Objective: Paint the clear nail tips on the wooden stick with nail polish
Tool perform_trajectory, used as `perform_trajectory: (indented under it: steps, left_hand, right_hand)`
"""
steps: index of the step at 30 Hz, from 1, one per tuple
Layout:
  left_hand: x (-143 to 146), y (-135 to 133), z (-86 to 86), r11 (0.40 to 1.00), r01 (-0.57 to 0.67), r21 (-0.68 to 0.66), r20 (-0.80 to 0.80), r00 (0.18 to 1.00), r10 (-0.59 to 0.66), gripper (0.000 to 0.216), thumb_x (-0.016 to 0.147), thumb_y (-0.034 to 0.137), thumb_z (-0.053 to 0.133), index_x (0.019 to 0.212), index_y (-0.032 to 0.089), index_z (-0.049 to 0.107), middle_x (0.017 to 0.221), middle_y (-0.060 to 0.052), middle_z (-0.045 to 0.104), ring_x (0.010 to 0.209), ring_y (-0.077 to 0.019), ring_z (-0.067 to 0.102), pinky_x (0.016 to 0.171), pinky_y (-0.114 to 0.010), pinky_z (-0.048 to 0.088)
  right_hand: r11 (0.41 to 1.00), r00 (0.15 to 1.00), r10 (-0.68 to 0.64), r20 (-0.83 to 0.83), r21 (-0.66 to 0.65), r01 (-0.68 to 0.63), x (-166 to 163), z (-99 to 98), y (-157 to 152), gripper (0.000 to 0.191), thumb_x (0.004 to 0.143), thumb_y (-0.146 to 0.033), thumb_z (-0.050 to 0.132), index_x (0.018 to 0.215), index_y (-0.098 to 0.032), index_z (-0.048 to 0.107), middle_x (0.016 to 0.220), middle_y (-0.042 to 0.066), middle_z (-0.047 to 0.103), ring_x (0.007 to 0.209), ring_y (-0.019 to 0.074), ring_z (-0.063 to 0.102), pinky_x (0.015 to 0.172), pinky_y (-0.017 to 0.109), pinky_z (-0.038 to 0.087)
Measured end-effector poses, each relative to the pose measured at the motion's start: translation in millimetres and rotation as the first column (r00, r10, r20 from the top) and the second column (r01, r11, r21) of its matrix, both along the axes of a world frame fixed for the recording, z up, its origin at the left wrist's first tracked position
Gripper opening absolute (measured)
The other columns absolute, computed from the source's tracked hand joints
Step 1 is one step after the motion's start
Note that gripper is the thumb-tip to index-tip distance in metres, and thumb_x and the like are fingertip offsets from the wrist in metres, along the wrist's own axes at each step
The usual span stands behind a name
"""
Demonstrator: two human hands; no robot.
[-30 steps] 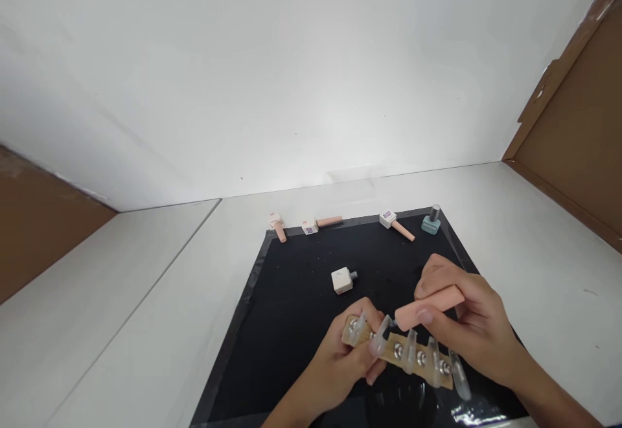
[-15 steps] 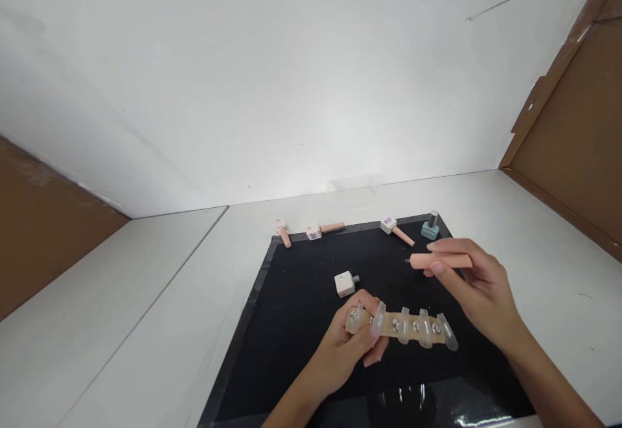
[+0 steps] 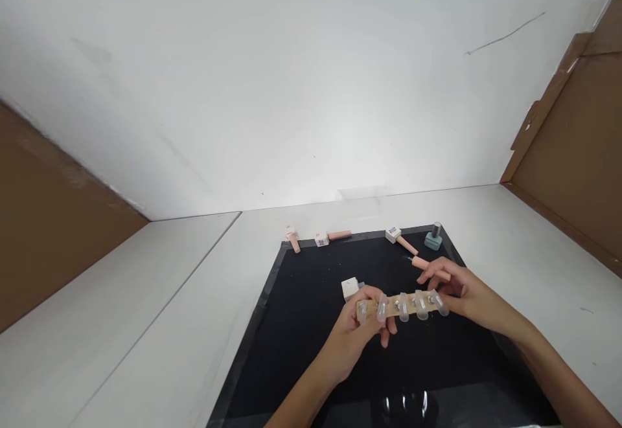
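A narrow tan strip [image 3: 411,305] carries several clear false nails [image 3: 403,307] standing across it on shiny round studs. Its left end is pinched in my left hand [image 3: 357,327], fingers closed around it. Between the fingers of my right hand [image 3: 459,289] is a peach-capped nail polish brush [image 3: 430,268], its dark bristle tip pointing left. My right thumb and lower fingers are close to the strip's right end; whether they touch it I cannot tell. Just behind my left hand lies an open white polish bottle [image 3: 349,288], its neck partly hidden by the fingers.
Along the back of the black mat [image 3: 291,324] lie white bottles with peach caps: one at left [image 3: 293,238], one beside it [image 3: 333,237], another at right [image 3: 401,240]. A teal bottle with a grey cap [image 3: 433,238] stands upright. Brown cardboard panels [image 3: 568,149] flank the white table.
My right hand has come down and left, closer to the strip, with the brush now slanting. The strip has risen slightly in my left hand. The camera view has shifted a little.
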State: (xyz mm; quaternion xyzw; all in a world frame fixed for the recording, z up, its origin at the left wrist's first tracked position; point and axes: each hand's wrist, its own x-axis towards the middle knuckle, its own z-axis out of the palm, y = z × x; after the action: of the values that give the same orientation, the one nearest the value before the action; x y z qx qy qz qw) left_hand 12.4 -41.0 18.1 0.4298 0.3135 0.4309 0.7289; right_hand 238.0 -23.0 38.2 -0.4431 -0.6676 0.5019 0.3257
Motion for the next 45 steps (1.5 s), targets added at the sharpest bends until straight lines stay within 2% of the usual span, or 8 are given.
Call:
perform_trajectory:
  steps: [12,17,21,24,27,33,40,45]
  left_hand:
    - [2,5,1.5,0.989,-0.037,-0.143,-0.065,0.997,0.028,0.047,0.057,0.046,0.081,0.084,0.015,0.058,0.055,0.003,0.059,0.059,-0.0123,0.058,0.057,-0.023,0.04]
    - [-1,11,0.8,0.993,-0.04,-0.115,-0.09,0.995,0.03,0.056,0.056,0.042,0.082,0.099,0.015,0.058,0.065,-0.001,0.065,0.065,-0.0157,0.06,0.062,-0.027,0.043]
    - [-6,18,-2.2,0.997,-0.075,-0.01,-0.245,0.967,0.07,0.042,0.056,0.038,0.08,0.082,0.016,0.056,0.07,-0.001,0.062,0.065,-0.0148,0.057,0.062,-0.027,0.043]
    - [-12,19,-5.3,0.986,-0.015,0.166,-0.513,0.853,0.1,0.028,0.061,0.032,0.074,0.075,0.018,0.055,0.068,0.002,0.054,0.061,-0.0122,0.049,0.057,-0.024,0.038]
    - [-17,18,-4.8,0.917,0.168,0.361,-0.776,0.6,0.196,0.014,0.067,0.028,0.067,0.073,0.019,0.058,0.068,0.003,0.048,0.059,-0.0121,0.043,0.055,-0.023,0.032]
    - [-15,18,0.1,0.862,0.38,0.335,-0.926,0.302,0.226,0.012,0.068,0.022,0.065,0.078,0.02,0.059,0.083,-0.001,0.055,0.069,-0.0163,0.052,0.057,-0.023,0.032]
    - [-14,20,-3.6,0.861,0.446,0.243,-0.965,0.205,0.165,0.017,0.069,0.03,0.069,0.081,0.02,0.063,0.062,0.003,0.051,0.059,-0.0163,0.05,0.054,-0.024,0.025]
    - [-32,23,3.1,0.898,0.418,0.136,-0.951,0.309,0.001,0.022,0.063,0.03,0.069,0.082,0.02,0.062,0.068,0.004,0.05,0.06,-0.0148,0.048,0.052,-0.023,0.028]
  right_hand:
    - [0.999,0.994,-0.043,-0.098,-0.005,0.043,-4,-18.9,-9,0.025,0.077,-0.019,0.064,0.093,-0.028,0.047,0.097,-0.001,0.055,0.088,0.018,0.059,0.073,0.032,0.052]
    - [0.995,0.984,-0.094,-0.154,0.025,0.099,0,-18.1,-6,0.029,0.076,-0.02,0.068,0.092,-0.028,0.045,0.094,-0.001,0.057,0.09,0.0188,0.06,0.073,0.032,0.053]
    - [0.991,0.976,-0.123,-0.181,0.02,0.129,5,-19.3,-4,0.034,0.075,-0.02,0.07,0.094,-0.028,0.043,0.095,0.0,0.058,0.084,0.0181,0.062,0.072,0.033,0.054]
    - [0.994,0.994,-0.097,-0.051,0.04,0.099,4,-16.5,-5,0.034,0.073,-0.016,0.068,0.095,-0.028,0.044,0.092,-0.001,0.059,0.083,0.0183,0.062,0.071,0.033,0.053]
    - [0.995,0.989,-0.058,0.133,0.084,0.047,0,-11.9,-7,0.03,0.073,-0.01,0.061,0.091,-0.027,0.046,0.093,0.0,0.06,0.101,0.0234,0.06,0.073,0.032,0.052]
    - [0.987,0.944,-0.042,0.326,0.162,-0.012,-5,-16.1,-6,0.034,0.066,-0.001,0.054,0.088,-0.027,0.049,0.1,0.002,0.063,0.121,0.0297,0.051,0.08,0.036,0.05]
    - [0.982,0.877,0.002,0.481,0.164,-0.092,-6,-21.9,-3,0.036,0.062,0.003,0.051,0.084,-0.025,0.049,0.105,0.002,0.064,0.103,0.0273,0.056,0.086,0.043,0.045]
    - [0.983,0.872,0.022,0.489,0.15,-0.109,-4,-21.3,-1,0.039,0.063,0.001,0.052,0.091,-0.026,0.048,0.1,0.002,0.064,0.098,0.0263,0.057,0.084,0.043,0.046]
